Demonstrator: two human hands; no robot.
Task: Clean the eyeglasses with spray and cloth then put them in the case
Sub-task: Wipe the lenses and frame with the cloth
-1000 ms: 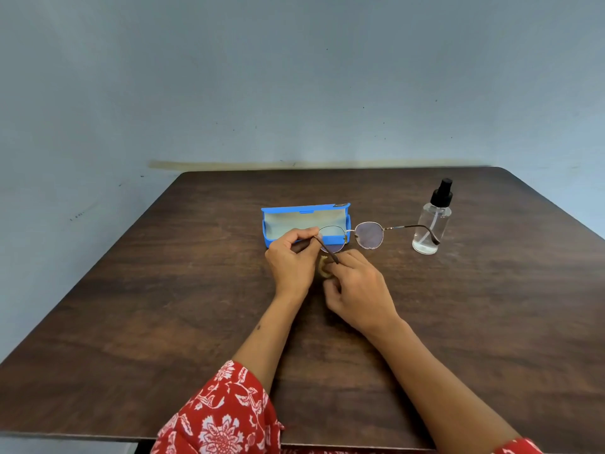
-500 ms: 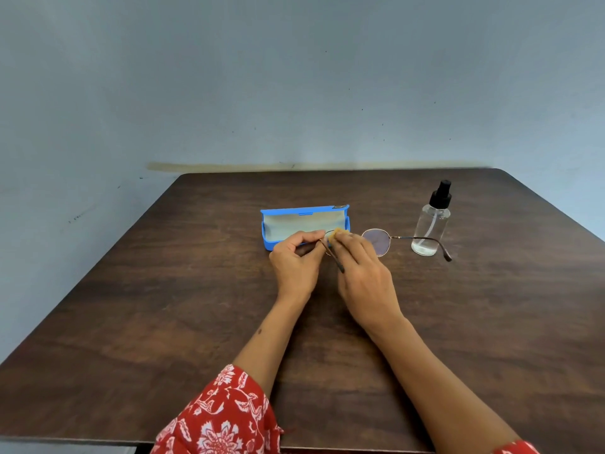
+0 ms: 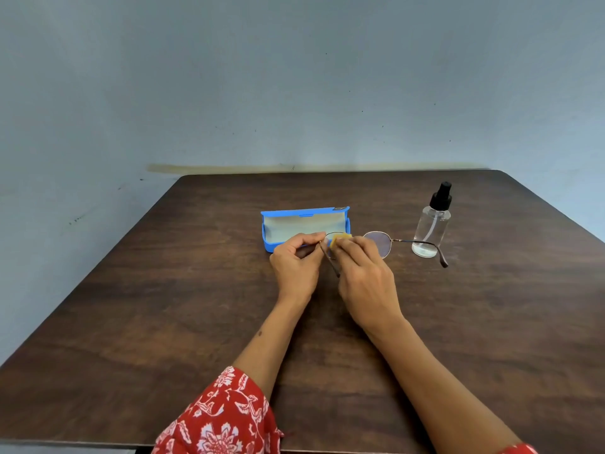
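Sleeves [image 3: 222,417] in red cloth with white flowers sit nearest, over a dark wooden table [image 3: 163,322]. Past them, the left hand [image 3: 296,262] pinches the thin metal glasses [image 3: 376,242] at one corner, holding them just above the table. The right hand [image 3: 366,273] pinches a small yellow cloth [image 3: 340,239] on one round lens. Wiping looks partly done; the other lens and packing away are left, I think. Behind waits the open blue case [image 3: 304,213], soft and pale inside. Farthest right stands the clear spray bottle [image 3: 432,221] with its black top.
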